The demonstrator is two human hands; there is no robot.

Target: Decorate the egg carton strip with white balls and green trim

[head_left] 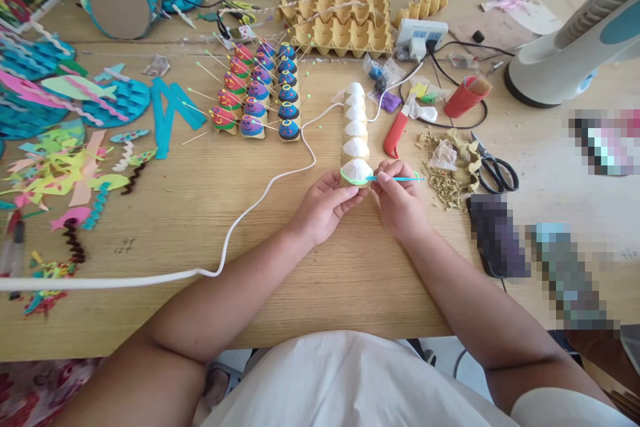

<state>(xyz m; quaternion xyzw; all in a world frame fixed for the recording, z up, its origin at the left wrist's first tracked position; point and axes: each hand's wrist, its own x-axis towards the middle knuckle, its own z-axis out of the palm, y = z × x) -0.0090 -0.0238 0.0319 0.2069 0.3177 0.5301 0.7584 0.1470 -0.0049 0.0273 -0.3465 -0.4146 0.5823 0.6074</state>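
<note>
Currently, the left hand [323, 207] is gripping the near end of an egg-carton strip [355, 129] between thumb and fingers; its white domes are running away from the person over the middle of the wooden table [300, 293]. A green band [353, 181] is curving around the front of the nearest dome. The right hand [403, 203] is pinching a thin blue tool [400, 179] narrowly, its tip reaching that dome's side. Beyond, to the left, 3 painted strips [255, 90] are standing side by side. Black-handled scissors [500, 175] are lying to the right.
</note>
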